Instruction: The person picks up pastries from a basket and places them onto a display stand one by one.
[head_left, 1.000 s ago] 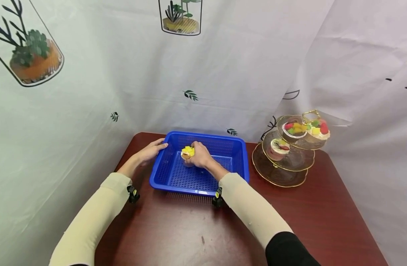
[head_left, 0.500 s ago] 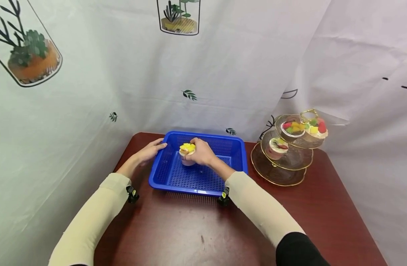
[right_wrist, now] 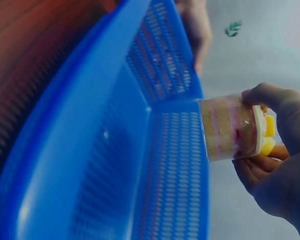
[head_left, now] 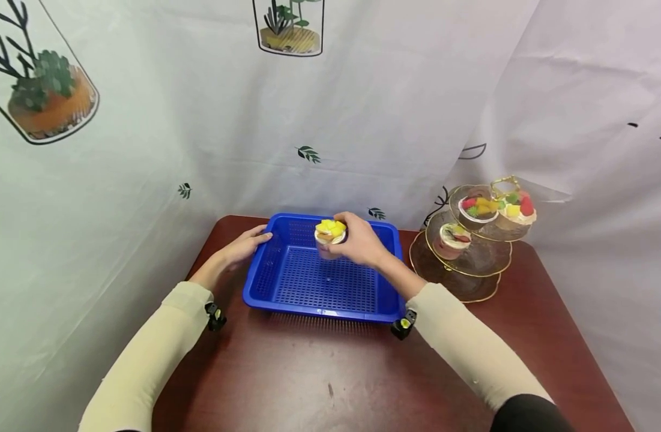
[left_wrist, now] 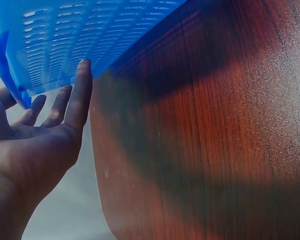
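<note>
My right hand point(head_left: 361, 241) grips a small clear dessert cup point(head_left: 327, 247) near its top, thumb on one side and fingers on the other. The cup is upright, topped with cream and yellow fruit cubes, and held above the blue plastic basket point(head_left: 325, 313). In the right wrist view, pink and tan layers show through the wall of the cup point(right_wrist: 225, 127). My left hand point(head_left: 242, 249) holds the basket's left rim. The left wrist view has the thumb over the rim and the fingers of the left hand point(left_wrist: 45, 137) along the outer wall.
Right of the basket stands a three-tier glass stand point(head_left: 453, 283) with gold edges. Two fruit-topped cups, one of them a dark cup point(head_left: 477, 215), sit on its top tier, and another cup point(head_left: 452, 240) on the middle tier. The wooden table point(head_left: 308, 384) meets a patterned cloth backdrop point(head_left: 227, 120).
My right hand has lifted the dessert cup from the basket's floor and carried it up and to the right. My left hand stays on the rim.
</note>
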{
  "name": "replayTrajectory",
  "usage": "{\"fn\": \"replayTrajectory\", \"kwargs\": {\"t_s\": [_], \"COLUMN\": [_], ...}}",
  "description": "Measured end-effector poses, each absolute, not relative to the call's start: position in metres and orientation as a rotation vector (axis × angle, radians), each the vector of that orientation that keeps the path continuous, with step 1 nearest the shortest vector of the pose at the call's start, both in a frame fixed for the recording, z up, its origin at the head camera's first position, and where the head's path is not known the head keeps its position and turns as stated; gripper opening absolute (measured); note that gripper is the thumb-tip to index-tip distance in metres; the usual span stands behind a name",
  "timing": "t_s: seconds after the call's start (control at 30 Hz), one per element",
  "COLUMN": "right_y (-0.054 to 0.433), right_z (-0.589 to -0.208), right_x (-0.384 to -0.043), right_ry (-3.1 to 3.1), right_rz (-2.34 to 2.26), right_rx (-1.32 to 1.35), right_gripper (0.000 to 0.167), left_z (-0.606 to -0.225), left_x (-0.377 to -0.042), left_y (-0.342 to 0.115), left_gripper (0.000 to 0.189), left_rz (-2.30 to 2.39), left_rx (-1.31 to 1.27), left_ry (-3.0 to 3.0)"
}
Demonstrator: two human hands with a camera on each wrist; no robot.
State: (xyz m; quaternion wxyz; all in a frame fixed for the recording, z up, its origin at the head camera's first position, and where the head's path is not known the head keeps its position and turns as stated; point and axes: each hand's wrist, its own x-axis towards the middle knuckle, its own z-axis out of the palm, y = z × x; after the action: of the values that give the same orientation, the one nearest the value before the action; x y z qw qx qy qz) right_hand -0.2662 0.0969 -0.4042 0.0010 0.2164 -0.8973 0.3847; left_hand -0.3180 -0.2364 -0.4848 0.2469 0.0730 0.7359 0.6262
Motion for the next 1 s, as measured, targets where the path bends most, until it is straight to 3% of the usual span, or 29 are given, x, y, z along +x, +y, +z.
{"fn": "replayTrajectory", "kwargs": {"t_s": [0.33,1.0], "right_y": [0.155,0.253], "right_z": [-0.381,-0.39], "right_x": [-0.243,-0.181], "right_ry": [-2.665,-2.366], "right_rz": [1.262,1.535], "right_rx": [0.624,0.303], "right_gripper": [0.073,0.067], "left_z": [-0.485,-0.486], "left_x": [-0.319,-0.319], "left_y": [-0.239,-0.239], "left_gripper": [0.06,0.058], "left_rz": [1.695,1.709], "left_rx": [0.222,0.233], "left_ry": [2.01,1.992]}}
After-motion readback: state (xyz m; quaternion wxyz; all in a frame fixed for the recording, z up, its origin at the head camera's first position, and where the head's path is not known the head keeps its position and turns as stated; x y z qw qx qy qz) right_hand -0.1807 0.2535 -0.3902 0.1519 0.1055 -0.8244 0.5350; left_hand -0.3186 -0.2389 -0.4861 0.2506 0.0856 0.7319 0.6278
